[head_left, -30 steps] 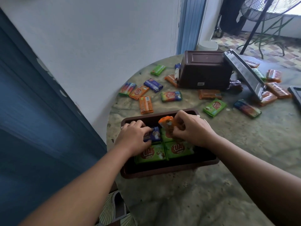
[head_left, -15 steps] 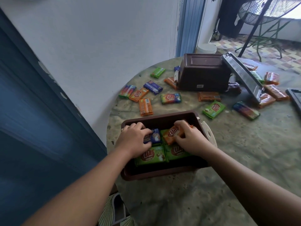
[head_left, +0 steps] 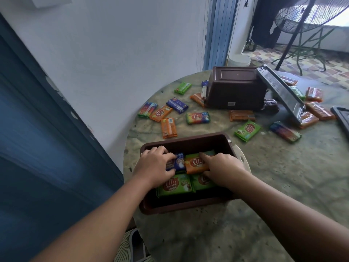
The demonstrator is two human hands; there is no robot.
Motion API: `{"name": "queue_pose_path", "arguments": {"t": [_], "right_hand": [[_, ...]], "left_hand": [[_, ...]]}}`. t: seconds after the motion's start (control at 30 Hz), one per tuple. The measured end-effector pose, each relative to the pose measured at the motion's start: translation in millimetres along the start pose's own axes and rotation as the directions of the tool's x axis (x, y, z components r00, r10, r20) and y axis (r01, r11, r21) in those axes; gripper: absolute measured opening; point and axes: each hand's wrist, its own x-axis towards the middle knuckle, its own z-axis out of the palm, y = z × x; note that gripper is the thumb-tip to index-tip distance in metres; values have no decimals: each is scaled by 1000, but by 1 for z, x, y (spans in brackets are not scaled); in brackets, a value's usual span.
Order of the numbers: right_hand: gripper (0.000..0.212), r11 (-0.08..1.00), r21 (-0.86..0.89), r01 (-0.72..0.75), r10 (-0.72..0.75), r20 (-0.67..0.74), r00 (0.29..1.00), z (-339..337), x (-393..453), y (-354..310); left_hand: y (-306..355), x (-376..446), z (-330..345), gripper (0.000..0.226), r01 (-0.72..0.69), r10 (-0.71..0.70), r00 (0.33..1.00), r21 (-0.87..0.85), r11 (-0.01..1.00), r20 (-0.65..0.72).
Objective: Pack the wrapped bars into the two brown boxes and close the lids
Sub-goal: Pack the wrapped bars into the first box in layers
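Observation:
An open brown box (head_left: 186,204) sits at the near edge of the round table. Inside lie green bars (head_left: 175,185), a blue bar (head_left: 178,161) and an orange bar (head_left: 195,164). My left hand (head_left: 154,166) is inside the box, its fingers curled round the blue bar. My right hand (head_left: 221,170) holds the orange bar flat, forefinger along its far edge and thumb under its near edge. A second brown box (head_left: 234,87) lies on its side at the back, its lid (head_left: 279,93) hanging open. Several loose wrapped bars (head_left: 169,127) are scattered between the boxes.
The table edge (head_left: 125,154) runs close to a white wall on the left. A dark tray corner (head_left: 342,116) shows at the far right. More bars (head_left: 248,130) lie right of centre. A blue door fills the left side; a fan stands beyond the table.
My right hand has lowered the orange bar from upright above the box to flat inside it. My left hand has stayed on the blue bar.

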Motion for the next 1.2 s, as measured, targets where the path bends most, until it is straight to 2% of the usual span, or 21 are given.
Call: {"name": "queue_pose_path", "arguments": {"t": [0.1, 0.2, 0.37, 0.53, 0.67, 0.87, 0.97, 1.03, 1.1, 1.13, 1.2], "right_hand": [[43, 1000, 30, 9, -7, -53, 999, -2, 8, 0], [34, 992, 126, -7, 14, -53, 999, -4, 14, 1], [32, 967, 256, -1, 27, -101, 995, -3, 18, 8], [33, 965, 259, 50, -15, -136, 991, -1, 13, 5], [43, 956, 290, 47, 0, -158, 987, 2, 13, 4], [50, 949, 307, 75, -16, -190, 982, 1, 7, 5], [41, 953, 271, 136, -29, -366, 930, -1, 3, 7], [33, 964, 189, 189, -51, -567, 822, -3, 3, 13], [37, 967, 157, 201, -44, -674, 737, -6, 8, 21], [43, 971, 152, 186, -34, -680, 733, -8, 12, 25], [54, 979, 139, 148, -30, -620, 784, -12, 23, 33]], "left_hand": [[0, 0, 0, 53, -7, 7, 1000, 2, 1000, -10], [0, 0, 0, 53, -7, 7, 1000, 14, 1000, -6], [0, 0, -1, 54, -10, 10, 1000, 23, 1000, -2], [-1, 0, -1, 48, -25, 25, 1000, 21, 999, -4], [-1, -1, 0, 44, -37, 38, 999, 24, 999, -15], [1, -2, 1, 48, -44, 44, 998, 0, 999, -46], [3, -4, 3, 48, -37, 22, 984, -78, 996, -179], [2, -5, 4, 45, -41, 13, 958, -92, 995, -287], [1, -3, 4, 47, -24, -1, 935, -67, 997, -354], [0, -1, 2, 50, 0, -20, 929, -53, 999, -369], [-3, 10, -2, 60, 88, -83, 934, 0, 996, -348]]}}
